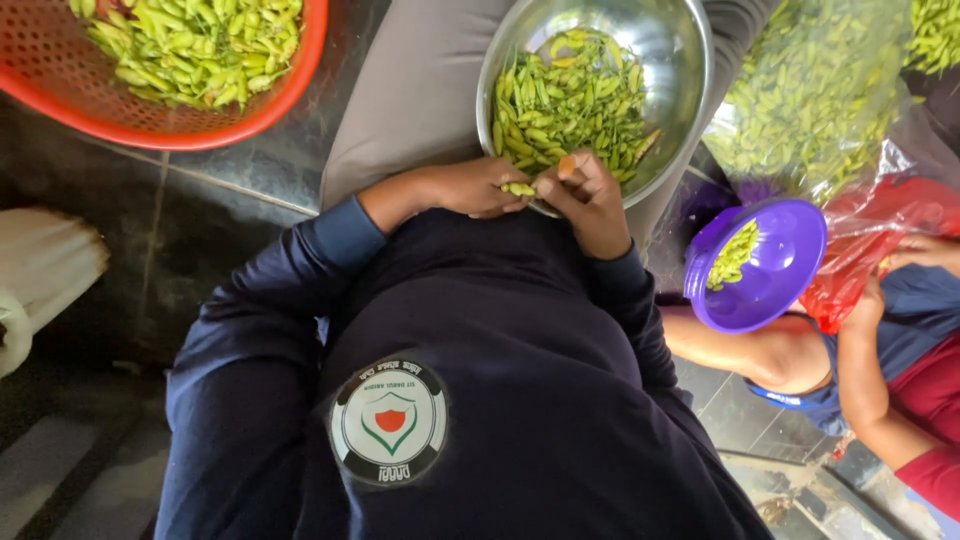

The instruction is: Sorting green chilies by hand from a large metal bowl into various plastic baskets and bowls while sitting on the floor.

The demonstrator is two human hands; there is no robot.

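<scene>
I see a small green chilli pepper (pixel 518 188) lying crosswise at the near rim of the round steel bowl (pixel 690 60), pinched between my left hand (pixel 470 187) and right hand (pixel 590 200). Both hands are closed on it, one at each end, and neither is nearer.

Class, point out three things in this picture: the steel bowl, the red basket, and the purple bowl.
steel bowl (pixel 668 40): head view, bare inner wall at upper right.
red basket (pixel 262 108): head view, outer rim at lower right.
purple bowl (pixel 790 250): head view, bare inner wall.
</scene>
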